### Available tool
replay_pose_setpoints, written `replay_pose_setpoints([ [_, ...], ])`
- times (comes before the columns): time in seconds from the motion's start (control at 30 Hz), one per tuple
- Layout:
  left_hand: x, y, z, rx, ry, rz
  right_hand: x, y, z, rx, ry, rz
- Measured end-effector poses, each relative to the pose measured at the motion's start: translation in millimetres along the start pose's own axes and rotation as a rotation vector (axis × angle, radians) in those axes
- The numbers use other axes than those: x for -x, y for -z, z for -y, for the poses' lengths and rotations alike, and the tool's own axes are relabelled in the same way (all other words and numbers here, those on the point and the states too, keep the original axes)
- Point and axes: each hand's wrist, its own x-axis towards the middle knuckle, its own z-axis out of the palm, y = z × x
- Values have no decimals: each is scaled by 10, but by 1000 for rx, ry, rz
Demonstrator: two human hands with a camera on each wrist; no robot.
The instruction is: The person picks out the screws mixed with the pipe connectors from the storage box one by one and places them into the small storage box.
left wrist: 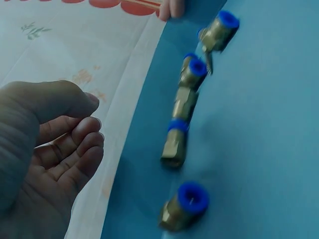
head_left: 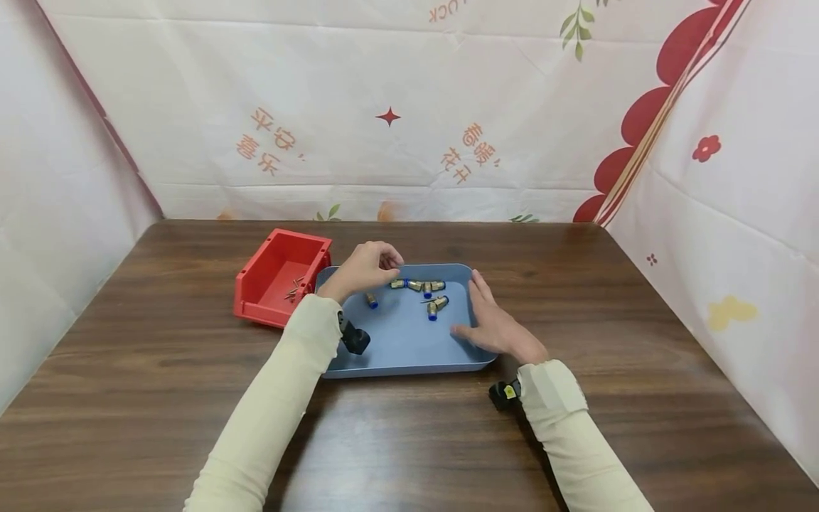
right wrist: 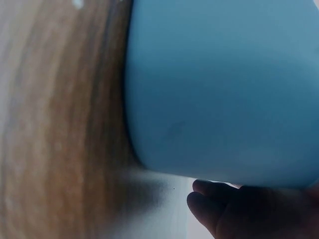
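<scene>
My left hand (head_left: 367,269) hovers over the back left of a blue tray (head_left: 403,348). In the left wrist view its fingers (left wrist: 82,164) curl loosely towards the thumb, with nothing visible between them. My right hand (head_left: 495,323) rests on the tray's right rim, fingers extended along it and thumb spread inward. Several brass push-in fittings with blue collars lie in the tray: a left one (head_left: 371,300), a row along the back wall (head_left: 414,284), and a pair (head_left: 438,306) nearer the middle. A thin screw-like piece (left wrist: 208,60) lies against that pair.
A red open-front bin (head_left: 259,307) stands against the tray's left end, with several small screws (head_left: 294,288) inside. Both sit on a dark wooden table (head_left: 160,370). Printed cloth (head_left: 358,171) hangs behind the table and at both sides.
</scene>
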Motion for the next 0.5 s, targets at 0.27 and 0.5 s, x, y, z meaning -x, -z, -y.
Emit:
replay_pose_setpoints([
  [0.27, -114, -192, -14, -21, 7, 75, -30, -9, 16, 3, -11, 6],
  [0.5, -144, -347, -57, -36, 16, 138, -18, 5, 5, 14, -12, 8],
])
